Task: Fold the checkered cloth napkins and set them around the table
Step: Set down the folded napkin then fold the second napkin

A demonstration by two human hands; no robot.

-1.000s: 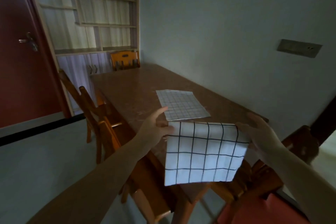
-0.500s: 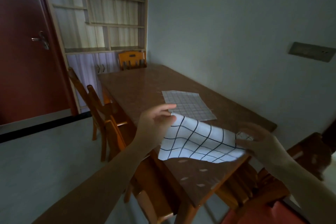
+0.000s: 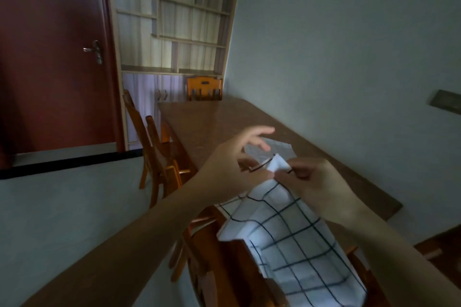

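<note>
A white checkered napkin (image 3: 287, 239) with dark grid lines hangs over the near end of the brown table (image 3: 212, 119). Its top corners are brought together between my hands. My right hand (image 3: 319, 182) pinches the bunched corners. My left hand (image 3: 232, 159) sits just to their left and pinches the napkin's top edge between thumb and a finger, with its other fingers stretched out. A second, paler checkered napkin (image 3: 279, 148) lies flat on the table behind my hands, partly hidden by my left hand.
Two wooden chairs (image 3: 152, 147) stand along the table's left side, one (image 3: 204, 87) at the far end and another (image 3: 219, 269) right below the hanging napkin. A shelf unit (image 3: 179, 32) and a red door (image 3: 55, 52) are beyond; a wall runs along the right.
My hands have come together, bringing the napkin's two top corners to one point. The napkin now hangs doubled instead of spread wide. The camera has moved closer to the table.
</note>
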